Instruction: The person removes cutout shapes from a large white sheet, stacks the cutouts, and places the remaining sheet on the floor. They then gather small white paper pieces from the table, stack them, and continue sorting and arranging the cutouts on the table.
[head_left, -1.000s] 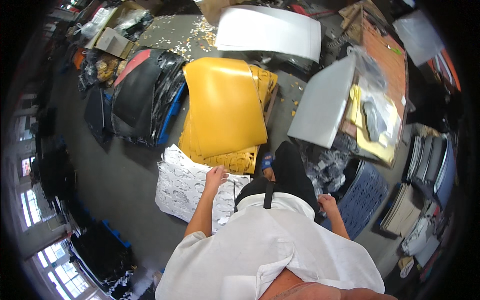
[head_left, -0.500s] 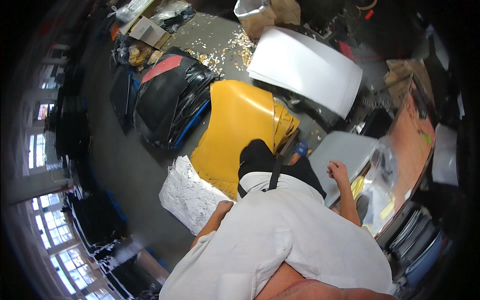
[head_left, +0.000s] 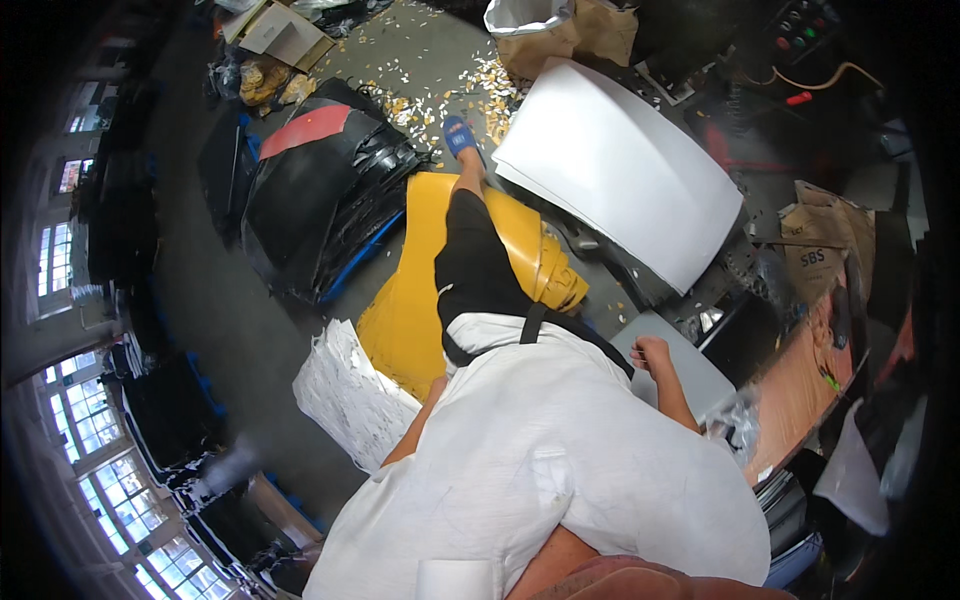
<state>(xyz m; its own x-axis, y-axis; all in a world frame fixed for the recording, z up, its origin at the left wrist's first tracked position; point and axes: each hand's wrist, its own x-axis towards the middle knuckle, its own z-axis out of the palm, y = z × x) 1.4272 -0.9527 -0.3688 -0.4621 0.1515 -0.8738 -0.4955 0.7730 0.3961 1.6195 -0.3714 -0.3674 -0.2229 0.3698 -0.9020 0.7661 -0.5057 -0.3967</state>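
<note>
My right hand (head_left: 652, 353) hangs beside my body with its fingers curled in and nothing visible in it. Beyond it is a flat grey panel (head_left: 700, 378). My left hand (head_left: 437, 387) is down at my left side, partly covered by my white shirt, and its fingers cannot be made out. Closest to it are a large yellow sheet stack (head_left: 395, 320) and a crumpled white piece (head_left: 345, 392). My left leg, with a blue slipper (head_left: 458, 136), is stretched forward alongside the yellow stack.
A stack of white sheets (head_left: 620, 165) lies ahead on the right. Black wrapped bundles (head_left: 310, 200) stand to the left. White and yellow chips (head_left: 410, 112) litter the floor in front of a paper sack (head_left: 540, 45). At the right is a reddish-brown board (head_left: 795, 400).
My left leg has swung forward, its slipper now among the scattered chips. My right hand remains curled by my side. The white stack and the bundles appear larger and shifted in view.
</note>
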